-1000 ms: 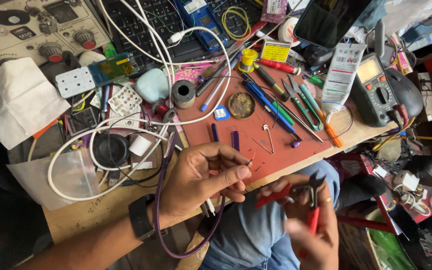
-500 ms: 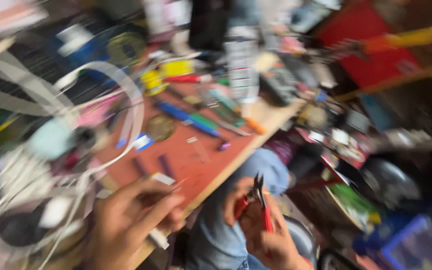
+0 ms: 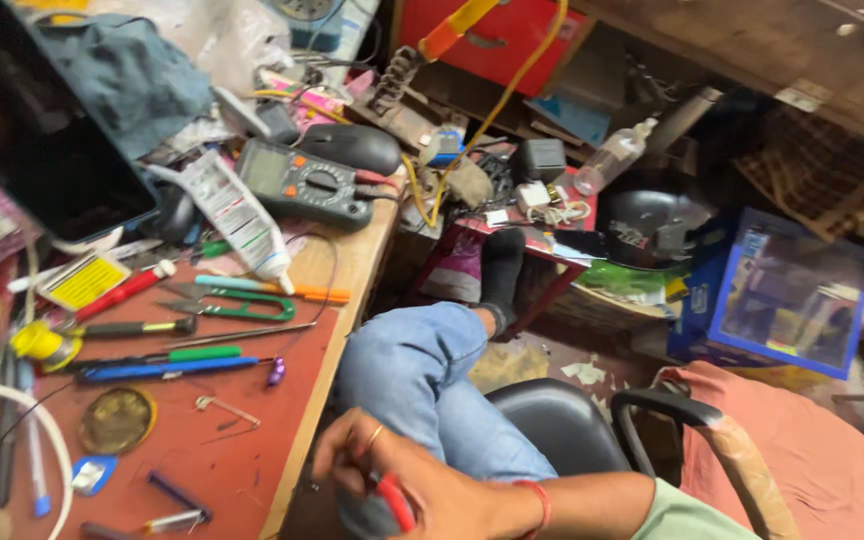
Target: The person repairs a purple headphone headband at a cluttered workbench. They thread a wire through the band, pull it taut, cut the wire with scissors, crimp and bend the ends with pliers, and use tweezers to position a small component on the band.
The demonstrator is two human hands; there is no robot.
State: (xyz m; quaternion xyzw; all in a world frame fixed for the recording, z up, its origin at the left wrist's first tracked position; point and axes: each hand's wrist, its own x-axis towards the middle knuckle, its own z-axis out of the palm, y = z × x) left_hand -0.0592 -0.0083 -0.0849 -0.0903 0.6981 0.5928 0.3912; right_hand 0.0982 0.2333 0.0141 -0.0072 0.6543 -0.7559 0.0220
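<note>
Head camera looks down at the right hand (image 3: 422, 485), low in the picture over the knee in blue jeans (image 3: 407, 370). Its fingers (image 3: 347, 450) are curled around red-handled pliers (image 3: 395, 503), of which only a red handle shows. The hand sits just beside the edge of the red workbench (image 3: 242, 450). On the bench lie green scissors (image 3: 227, 300), a blue pen (image 3: 167, 368) and a multimeter (image 3: 302, 185). The left hand is out of view.

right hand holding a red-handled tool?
Yes: the right hand at the bottom of the head view grips a red-handled tool beside the knee in blue jeans.
</note>
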